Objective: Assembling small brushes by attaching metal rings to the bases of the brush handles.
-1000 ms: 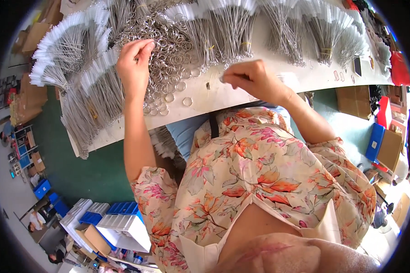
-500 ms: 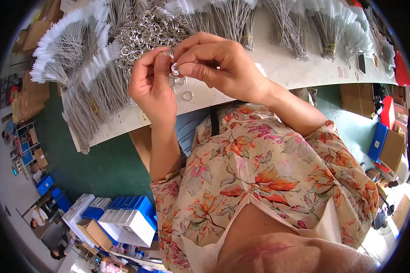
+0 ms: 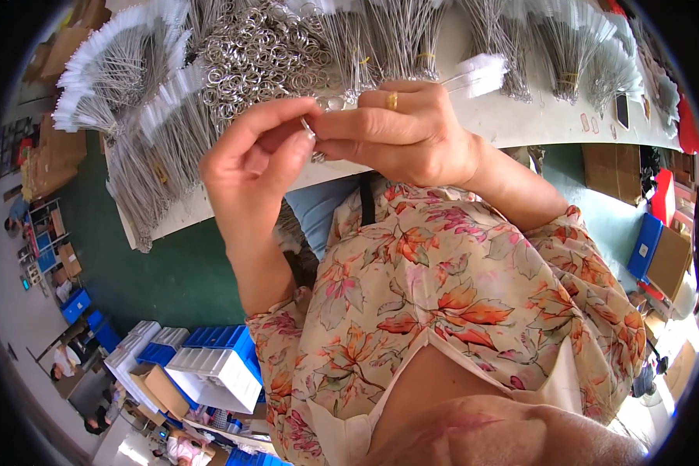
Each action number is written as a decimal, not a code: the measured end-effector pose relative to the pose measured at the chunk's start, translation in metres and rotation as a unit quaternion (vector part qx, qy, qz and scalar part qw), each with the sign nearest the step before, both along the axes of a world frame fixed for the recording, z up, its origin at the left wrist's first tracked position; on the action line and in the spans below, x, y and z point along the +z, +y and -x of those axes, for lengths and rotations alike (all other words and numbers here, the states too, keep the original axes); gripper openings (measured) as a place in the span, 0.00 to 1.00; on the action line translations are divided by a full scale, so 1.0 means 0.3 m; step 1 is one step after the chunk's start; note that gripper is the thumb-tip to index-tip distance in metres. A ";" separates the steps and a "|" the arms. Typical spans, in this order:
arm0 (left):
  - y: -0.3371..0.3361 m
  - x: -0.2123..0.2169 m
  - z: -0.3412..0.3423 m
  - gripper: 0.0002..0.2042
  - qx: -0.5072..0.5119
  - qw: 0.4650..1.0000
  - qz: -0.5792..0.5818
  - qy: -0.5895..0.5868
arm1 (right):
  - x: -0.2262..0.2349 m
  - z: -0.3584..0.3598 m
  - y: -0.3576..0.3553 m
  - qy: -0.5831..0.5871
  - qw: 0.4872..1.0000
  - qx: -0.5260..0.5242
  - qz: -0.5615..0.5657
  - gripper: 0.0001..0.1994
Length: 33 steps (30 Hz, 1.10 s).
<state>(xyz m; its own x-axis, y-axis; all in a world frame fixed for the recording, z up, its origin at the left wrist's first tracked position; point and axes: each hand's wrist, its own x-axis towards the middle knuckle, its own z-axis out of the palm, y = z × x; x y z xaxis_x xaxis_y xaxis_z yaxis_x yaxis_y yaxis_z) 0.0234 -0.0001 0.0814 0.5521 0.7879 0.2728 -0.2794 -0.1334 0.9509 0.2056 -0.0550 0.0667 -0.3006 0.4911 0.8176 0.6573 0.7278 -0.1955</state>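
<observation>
My left hand (image 3: 260,151) pinches a silver metal split ring (image 3: 307,128) between thumb and forefinger. Against it come the closed fingertips of my right hand (image 3: 415,132), which wears a gold-coloured ring. From behind the right hand a thin-wired brush with white bristles (image 3: 480,75) sticks out to the right; it appears to be held there, its near end hidden by the fingers. Just beyond both hands lies a big heap of silver rings (image 3: 260,58), with a few loose ones around its near edge.
Wire brushes (image 3: 120,74) lie in thick bunches on the white table (image 3: 551,133), left and far side. A phone (image 3: 622,111) rests at the right. Behind me on the left are blue and white crates (image 3: 213,377); cardboard boxes (image 3: 612,167) stand right. Other people are in the background.
Both hands have come lower and nearer me, the right one turning so its knuckles show. The white brush head now shows plainly beyond the right hand, where only a white scrap showed before.
</observation>
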 end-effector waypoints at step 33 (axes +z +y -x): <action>0.063 -0.007 0.044 0.14 0.013 0.995 -0.099 -0.019 | 0.110 0.005 0.061 0.306 0.740 0.201 0.563 0.07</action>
<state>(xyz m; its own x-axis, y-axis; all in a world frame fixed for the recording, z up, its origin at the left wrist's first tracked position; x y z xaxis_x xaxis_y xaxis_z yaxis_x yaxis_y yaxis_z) 0.0103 0.0188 0.0793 0.5185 0.7309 0.4438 -0.3087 -0.3241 0.8943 0.2041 -0.0367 0.0997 -0.3502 0.9367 0.0002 -0.0317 -0.0116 -0.9994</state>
